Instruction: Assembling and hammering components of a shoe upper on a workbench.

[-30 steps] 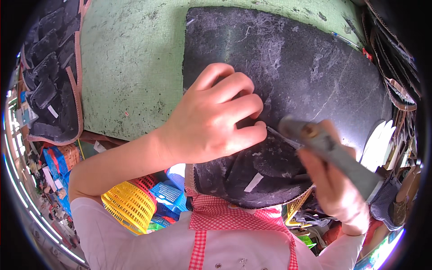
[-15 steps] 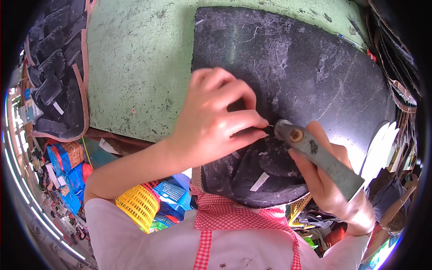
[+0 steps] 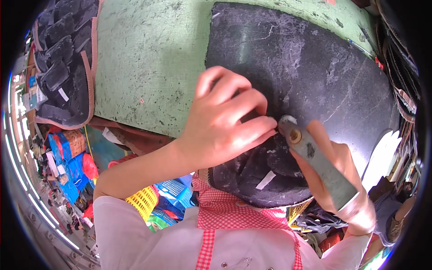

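In front of me a black leather piece (image 3: 245,180), with a white label and a toothed brown edge, lies over the front part of a scuffed black mat (image 3: 297,67). My left hand (image 3: 229,114) bends over it from the left. Its thumb and forefinger are pinched together at the upper part of the piece, though the exact spot they grip is partly hidden. My right hand (image 3: 330,157) is closed round the handle of a hammer with a grey metal head (image 3: 321,166). The hammer's small end sits just right of my left fingertips, and the hand hides most of the handle.
Similar black pieces (image 3: 63,85) overlap at the left of the green table (image 3: 144,81), and more dark pieces (image 3: 396,54) are stacked at the right. A pen (image 3: 360,48) lies beyond the mat. Yellow (image 3: 143,201) and blue baskets (image 3: 175,191) stand below the table's near edge.
The whole view has shifted slightly, moving things rightward. My left fingers have drawn closer together, and the hammer head has turned a little steeper, staying near the fingertips.
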### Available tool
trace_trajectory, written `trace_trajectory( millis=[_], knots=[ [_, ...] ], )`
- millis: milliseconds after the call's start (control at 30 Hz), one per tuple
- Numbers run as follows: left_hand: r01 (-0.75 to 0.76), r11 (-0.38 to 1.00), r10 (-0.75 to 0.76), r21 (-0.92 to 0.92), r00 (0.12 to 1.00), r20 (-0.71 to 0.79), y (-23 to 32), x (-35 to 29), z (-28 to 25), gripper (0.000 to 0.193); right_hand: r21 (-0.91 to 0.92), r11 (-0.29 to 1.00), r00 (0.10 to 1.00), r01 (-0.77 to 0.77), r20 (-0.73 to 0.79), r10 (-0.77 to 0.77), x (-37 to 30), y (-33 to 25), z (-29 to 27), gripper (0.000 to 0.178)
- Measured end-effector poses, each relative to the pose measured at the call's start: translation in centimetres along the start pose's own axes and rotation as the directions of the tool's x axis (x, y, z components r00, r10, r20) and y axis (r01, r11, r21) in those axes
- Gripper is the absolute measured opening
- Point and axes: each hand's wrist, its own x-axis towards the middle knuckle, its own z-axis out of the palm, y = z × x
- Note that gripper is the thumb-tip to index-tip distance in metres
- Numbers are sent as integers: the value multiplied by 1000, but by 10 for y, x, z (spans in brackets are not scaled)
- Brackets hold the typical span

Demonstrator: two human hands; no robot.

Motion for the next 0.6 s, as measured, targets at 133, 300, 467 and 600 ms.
trace_trajectory(
  millis=[133, 300, 467, 600],
  knots=[
    [138, 984, -136, 111, 990, -23, 7, -5, -3, 25, -40, 999, 991, 33, -130, -38, -6, 5, 4, 41],
    [272, 957, -275, -100, 961, -16, 14, -10, 6, 20, 65, 997, 991, -43, -120, 51, -7, 5, 3, 40],
    [295, 950, -299, -100, 954, -33, 19, -13, 9, 19, 5, 1000, 993, 14, -121, -13, -5, 5, -4, 41],
    [231, 973, -231, -9, 973, -22, 25, -12, 7, 20, -111, 991, 990, 79, -107, -91, -3, 0, 1, 14]
  ],
)
